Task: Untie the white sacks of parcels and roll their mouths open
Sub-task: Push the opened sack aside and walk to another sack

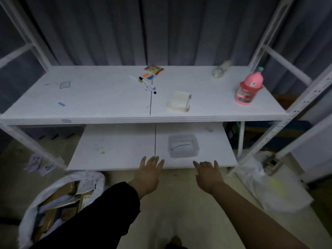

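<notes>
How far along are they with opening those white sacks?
Done: the left sack gapes open, with parcels showing inside. In hand: nothing; the left hand and right hand are spread, empty, before the lower shelf. Left: the right sack looks bunched shut, though it is too blurred to be sure.

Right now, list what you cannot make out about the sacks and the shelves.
Head view only.
Left sack: the sleeve and the picture's edge hide its near side; labels on the parcels blurred.
Right sack: blurred; tied or open, cannot tell.
Clear box on the lower shelf: dark line inside too blurred to name.
</notes>
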